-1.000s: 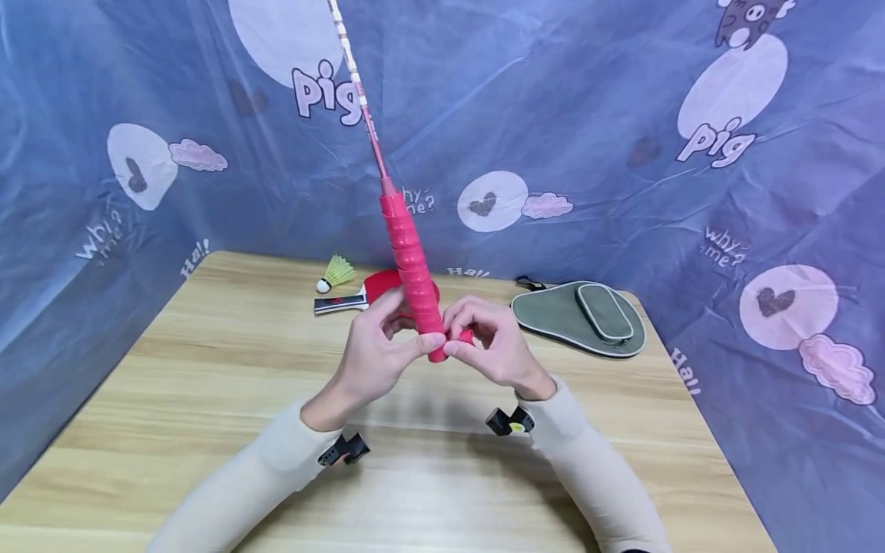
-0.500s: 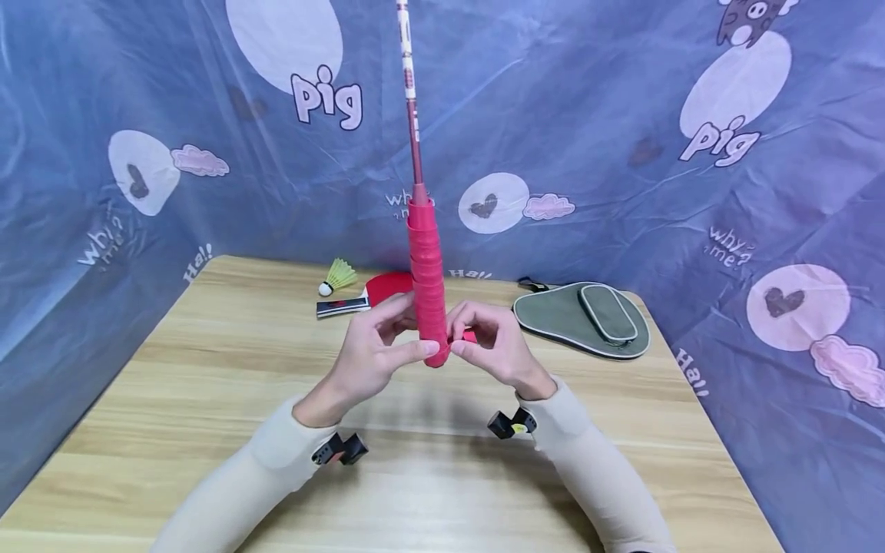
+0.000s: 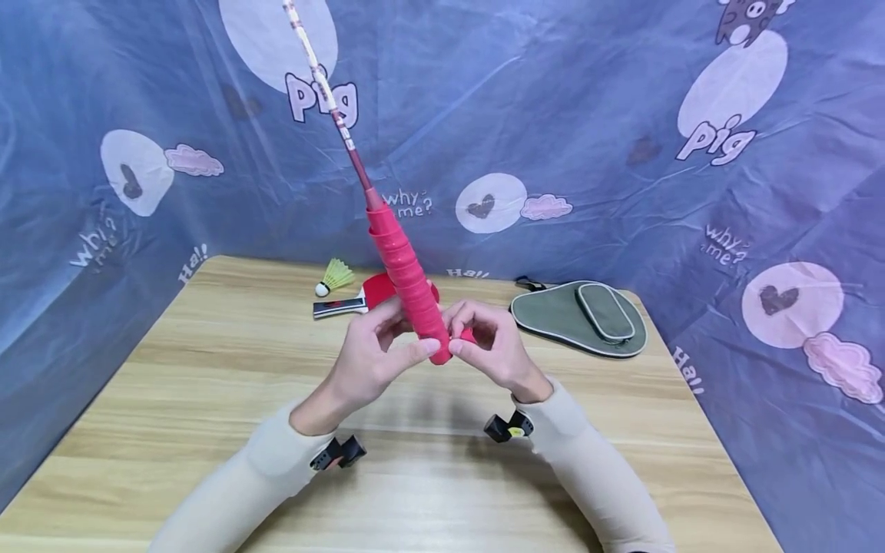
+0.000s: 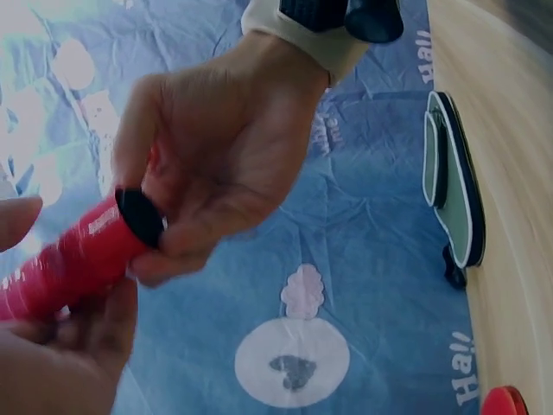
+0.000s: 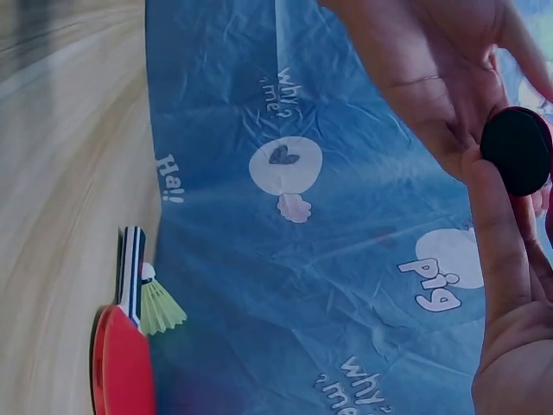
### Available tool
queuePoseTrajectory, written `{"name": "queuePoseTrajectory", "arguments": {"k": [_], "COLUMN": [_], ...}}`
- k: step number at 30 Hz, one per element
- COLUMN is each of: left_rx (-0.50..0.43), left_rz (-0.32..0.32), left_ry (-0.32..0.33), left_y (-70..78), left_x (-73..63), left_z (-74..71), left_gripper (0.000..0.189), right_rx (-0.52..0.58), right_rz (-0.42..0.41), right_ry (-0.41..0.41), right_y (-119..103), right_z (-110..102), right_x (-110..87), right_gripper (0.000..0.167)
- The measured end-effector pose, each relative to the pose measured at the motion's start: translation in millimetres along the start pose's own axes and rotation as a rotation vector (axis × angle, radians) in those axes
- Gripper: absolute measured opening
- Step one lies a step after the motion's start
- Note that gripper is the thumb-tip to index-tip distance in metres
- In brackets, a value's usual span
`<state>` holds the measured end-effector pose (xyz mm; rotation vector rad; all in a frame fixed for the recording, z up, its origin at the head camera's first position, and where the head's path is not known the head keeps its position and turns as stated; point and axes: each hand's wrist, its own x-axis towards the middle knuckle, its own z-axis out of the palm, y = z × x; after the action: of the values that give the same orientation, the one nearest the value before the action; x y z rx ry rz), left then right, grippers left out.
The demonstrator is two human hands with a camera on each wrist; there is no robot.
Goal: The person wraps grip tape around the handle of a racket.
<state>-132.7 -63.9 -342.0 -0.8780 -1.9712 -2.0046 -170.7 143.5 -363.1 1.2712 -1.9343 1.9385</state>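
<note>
A badminton racket is held up at a slant, its shaft [image 3: 339, 119] leaning to the upper left and its head out of view. Red grip tape [image 3: 404, 269] winds in overlapping turns around the handle. My left hand [image 3: 369, 353] grips the handle low down, thumb near the butt end. Beside it, my right hand [image 3: 494, 349] pinches a short red strip [image 3: 467, 336] of tape against the handle's lower end. In the left wrist view the black butt cap [image 4: 140, 218] faces the right hand [image 4: 225, 130]. The left hand's far fingers are partly hidden behind the handle in the head view.
On the wooden table [image 3: 207, 399] behind the hands lie a yellow shuttlecock [image 3: 335, 276] and a red table tennis bat [image 3: 339, 307]. A green bat case [image 3: 579, 316] lies at the back right. Printed blue cloth [image 3: 588, 115] surrounds the table's back and sides.
The racket swung from leaning left to nearly upright, then tilted back to the upper left. Both hands stay almost in the same place and keep their holds.
</note>
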Motion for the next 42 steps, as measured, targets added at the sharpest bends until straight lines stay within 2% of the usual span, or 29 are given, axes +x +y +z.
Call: {"name": "queuePoseTrajectory", "arguments": {"k": [6,9,12,16,23,26,31,34,39,42], "left_rx": [0.111,0.117,0.089,0.032,-0.014,-0.039,0.014,0.041,0.054,0.055], "left_rz": [0.016,0.041,0.066,0.067,-0.02,-0.027,0.004,-0.001,-0.021,-0.032], "left_ry": [0.115,0.151,0.156,0.139,0.069,0.056,0.065,0.068,0.023,-0.02], "left_y": [-1.8,-2.3,-2.6,-2.0,0.4,-0.6,-4.2,-5.6,-6.2,-6.9], "left_x": [-2.4,-3.0,-2.0,-1.3,-2.6,-1.8,0.0,0.2,1.5,2.9], "left_z": [6.8,6.3,5.3,3.6,0.8,2.5,6.6,6.5,4.9,3.9], "left_gripper": [0.052,0.049,0.05,0.049,0.047,0.051,0.061,0.059,0.06,0.063], "right_rx": [0.015,0.015,0.0,-0.029,-0.051,-0.052,-0.059,-0.058,-0.036,-0.039], "right_rz": [-0.039,-0.044,-0.037,-0.035,-0.026,-0.02,0.003,0.047,0.145,0.174], "right_ry": [-0.02,-0.016,0.0,-0.005,-0.043,-0.055,-0.084,-0.107,-0.097,-0.077], "right_y": [3.8,4.9,4.6,4.0,2.6,2.5,3.0,2.6,0.6,-1.5], "right_z": [6.4,9.0,9.6,8.0,5.1,5.4,6.3,7.9,9.0,8.1], "right_x": [-1.2,-1.3,-1.0,-0.1,0.7,1.7,2.3,1.3,-1.5,-2.5], "right_gripper": [0.023,0.023,0.02,0.018,0.017,0.018,0.02,0.019,0.02,0.02]}}
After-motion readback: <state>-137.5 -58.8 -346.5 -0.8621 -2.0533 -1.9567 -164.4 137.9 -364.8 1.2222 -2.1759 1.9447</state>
